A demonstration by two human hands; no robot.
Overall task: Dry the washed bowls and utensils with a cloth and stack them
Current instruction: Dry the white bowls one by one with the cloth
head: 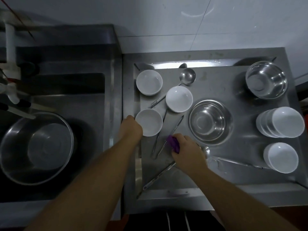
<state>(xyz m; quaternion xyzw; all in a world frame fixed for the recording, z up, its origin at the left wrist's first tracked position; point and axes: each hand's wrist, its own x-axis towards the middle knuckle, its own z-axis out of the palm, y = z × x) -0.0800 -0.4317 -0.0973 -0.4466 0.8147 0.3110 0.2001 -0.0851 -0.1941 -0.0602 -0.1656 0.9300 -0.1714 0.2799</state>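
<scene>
My left hand [131, 129] grips the nearest white bowl [149, 122] by its left rim, while my right hand [186, 150], just right of it, clutches the purple cloth [174, 144].

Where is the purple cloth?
In the head view, the bunched purple cloth is gripped in the right hand, low on the steel tray, just left of the middle steel bowl.

Pretty dim kitchen: pale tiled wall [183, 19] up past the hands, steel bench [216, 194] under them, and a sink [70, 100] off to the left hand's side.
</scene>
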